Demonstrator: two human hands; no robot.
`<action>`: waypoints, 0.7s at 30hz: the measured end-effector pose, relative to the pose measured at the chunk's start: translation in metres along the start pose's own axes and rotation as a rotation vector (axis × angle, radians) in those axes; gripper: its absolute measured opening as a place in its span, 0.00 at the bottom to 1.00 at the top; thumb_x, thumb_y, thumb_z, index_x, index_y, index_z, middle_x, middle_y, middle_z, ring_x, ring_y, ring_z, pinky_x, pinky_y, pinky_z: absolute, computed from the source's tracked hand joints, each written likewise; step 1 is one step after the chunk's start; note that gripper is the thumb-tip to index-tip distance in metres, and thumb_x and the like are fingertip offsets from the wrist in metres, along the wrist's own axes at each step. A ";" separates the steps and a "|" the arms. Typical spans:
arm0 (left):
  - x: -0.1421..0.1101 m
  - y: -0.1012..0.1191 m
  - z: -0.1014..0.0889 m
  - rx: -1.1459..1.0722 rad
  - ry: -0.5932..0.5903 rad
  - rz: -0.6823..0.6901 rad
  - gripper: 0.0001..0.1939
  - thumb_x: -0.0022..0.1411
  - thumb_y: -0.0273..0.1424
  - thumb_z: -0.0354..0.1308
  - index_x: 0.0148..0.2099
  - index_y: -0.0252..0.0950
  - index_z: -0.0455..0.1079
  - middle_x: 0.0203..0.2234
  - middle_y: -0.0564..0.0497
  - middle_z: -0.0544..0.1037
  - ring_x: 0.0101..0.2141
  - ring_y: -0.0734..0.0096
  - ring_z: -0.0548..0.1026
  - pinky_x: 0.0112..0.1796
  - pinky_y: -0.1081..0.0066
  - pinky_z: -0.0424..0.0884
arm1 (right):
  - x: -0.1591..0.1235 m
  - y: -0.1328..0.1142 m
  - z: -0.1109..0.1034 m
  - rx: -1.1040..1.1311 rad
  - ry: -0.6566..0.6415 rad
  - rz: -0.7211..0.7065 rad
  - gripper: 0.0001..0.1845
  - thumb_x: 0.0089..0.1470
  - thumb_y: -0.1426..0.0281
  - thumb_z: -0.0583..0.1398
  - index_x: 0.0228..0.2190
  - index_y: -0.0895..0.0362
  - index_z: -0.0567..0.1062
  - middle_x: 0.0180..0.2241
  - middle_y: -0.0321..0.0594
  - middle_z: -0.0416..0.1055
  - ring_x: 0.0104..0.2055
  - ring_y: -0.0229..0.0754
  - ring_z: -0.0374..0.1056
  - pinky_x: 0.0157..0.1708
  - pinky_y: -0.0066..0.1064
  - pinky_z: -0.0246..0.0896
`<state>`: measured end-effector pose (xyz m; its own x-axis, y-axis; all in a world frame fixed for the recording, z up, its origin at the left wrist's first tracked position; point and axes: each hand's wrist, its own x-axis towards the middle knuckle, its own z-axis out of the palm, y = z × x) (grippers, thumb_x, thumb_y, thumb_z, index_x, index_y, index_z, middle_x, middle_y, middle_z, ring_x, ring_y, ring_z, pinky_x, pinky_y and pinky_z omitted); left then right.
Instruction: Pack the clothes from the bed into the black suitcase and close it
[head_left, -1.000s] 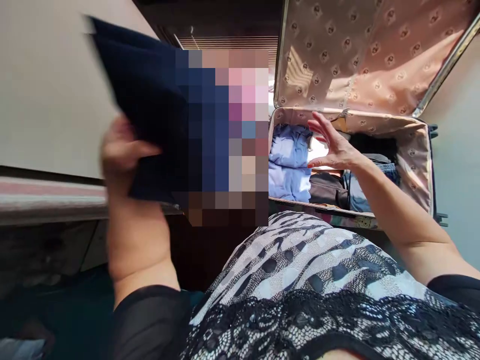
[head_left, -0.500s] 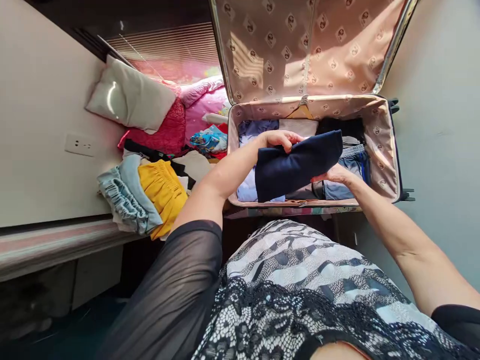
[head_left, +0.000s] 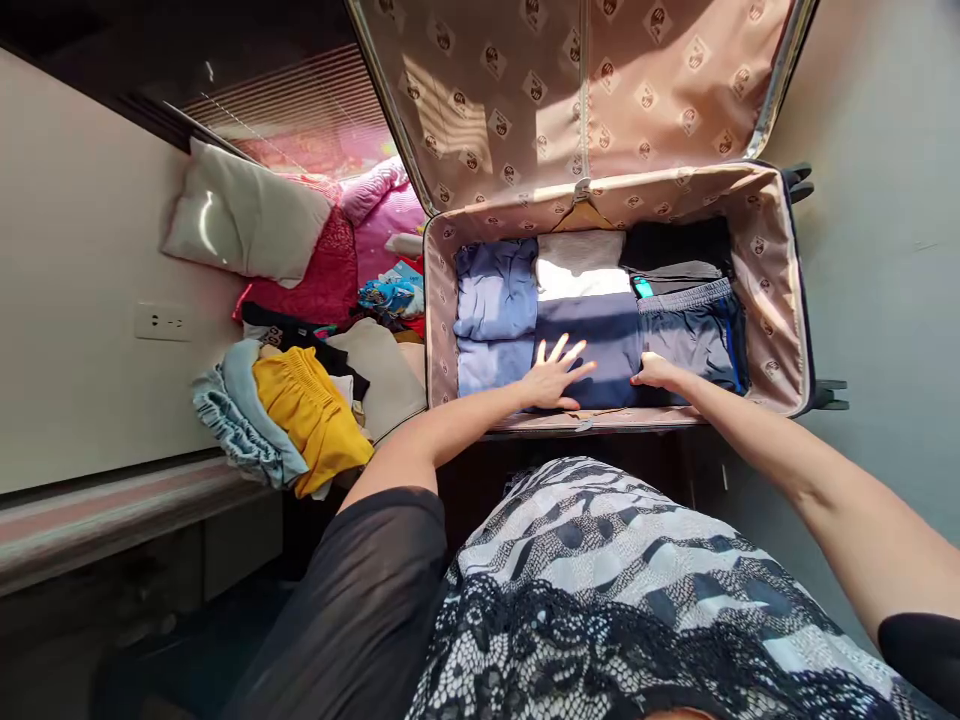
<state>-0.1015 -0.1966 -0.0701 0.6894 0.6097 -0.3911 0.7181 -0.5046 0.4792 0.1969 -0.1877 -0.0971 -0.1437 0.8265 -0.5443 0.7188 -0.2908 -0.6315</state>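
A folded navy garment [head_left: 609, 330] lies flat in the front middle of the open suitcase [head_left: 799, 330]. My left hand [head_left: 553, 380] rests on its front left part, fingers spread. At its right edge my right hand [head_left: 656, 371] is closed on the cloth, with the fingertips partly hidden. Folded blue clothes [head_left: 495, 290] lie to the left of the navy garment. Behind it is a grey and white folded garment [head_left: 581, 262]. Dark grey shorts [head_left: 690, 330] with a gathered waistband lie to the right, and black clothing [head_left: 679, 250] sits behind them.
The suitcase lid [head_left: 540, 100] stands raised at the back. Left of the case are yellow clothing [head_left: 307, 410], light blue denim [head_left: 240, 420], a beige cloth [head_left: 379, 370] and a pale pillow [head_left: 244, 220]. A wall socket [head_left: 162, 322] is at the left.
The navy garment, held above the suitcase before, now lies inside it. My left hand has moved down and spread open on it; my right hand has come down to its right edge.
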 end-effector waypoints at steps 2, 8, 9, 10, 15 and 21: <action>-0.017 -0.006 0.022 -0.011 -0.046 -0.005 0.41 0.63 0.43 0.75 0.76 0.54 0.71 0.82 0.41 0.54 0.81 0.30 0.46 0.72 0.24 0.53 | -0.004 -0.004 0.000 -0.152 -0.028 0.044 0.27 0.58 0.54 0.73 0.46 0.64 0.80 0.36 0.55 0.80 0.42 0.58 0.80 0.46 0.45 0.76; -0.015 -0.019 0.051 -0.017 0.001 0.026 0.34 0.61 0.36 0.74 0.68 0.61 0.78 0.80 0.49 0.62 0.81 0.40 0.52 0.73 0.28 0.53 | -0.025 -0.006 0.013 -0.574 -0.111 -0.293 0.40 0.56 0.68 0.71 0.69 0.48 0.72 0.70 0.59 0.70 0.69 0.66 0.68 0.61 0.53 0.71; -0.011 -0.018 0.051 -0.019 0.006 0.036 0.34 0.60 0.35 0.75 0.67 0.61 0.79 0.80 0.49 0.62 0.81 0.40 0.52 0.73 0.27 0.52 | -0.025 -0.004 0.016 -0.598 -0.152 -0.345 0.43 0.55 0.68 0.71 0.70 0.45 0.70 0.73 0.56 0.67 0.72 0.66 0.65 0.62 0.55 0.70; -0.007 -0.017 0.050 -0.027 0.008 0.032 0.34 0.59 0.34 0.75 0.67 0.61 0.80 0.80 0.49 0.63 0.81 0.39 0.52 0.72 0.26 0.51 | -0.024 -0.002 0.018 -0.627 -0.186 -0.374 0.46 0.53 0.69 0.72 0.71 0.44 0.70 0.75 0.55 0.65 0.74 0.66 0.63 0.64 0.58 0.69; 0.011 0.000 0.029 -0.129 -0.196 -0.077 0.31 0.62 0.37 0.72 0.67 0.57 0.82 0.81 0.49 0.59 0.81 0.35 0.48 0.74 0.29 0.52 | -0.014 0.009 0.018 -0.887 -0.241 -0.452 0.51 0.39 0.74 0.75 0.67 0.48 0.77 0.78 0.58 0.59 0.78 0.78 0.54 0.66 0.70 0.65; -0.038 0.003 -0.025 -0.308 0.135 -0.041 0.25 0.76 0.38 0.60 0.70 0.39 0.80 0.70 0.32 0.74 0.68 0.43 0.75 0.67 0.45 0.73 | 0.012 0.006 0.013 -1.010 -0.278 -0.446 0.31 0.43 0.64 0.71 0.53 0.48 0.87 0.59 0.62 0.80 0.52 0.76 0.81 0.49 0.68 0.76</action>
<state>-0.1279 -0.2058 -0.0348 0.6267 0.7117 -0.3172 0.6684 -0.2817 0.6884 0.1902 -0.1863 -0.1145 -0.5794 0.5870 -0.5654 0.7668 0.6277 -0.1341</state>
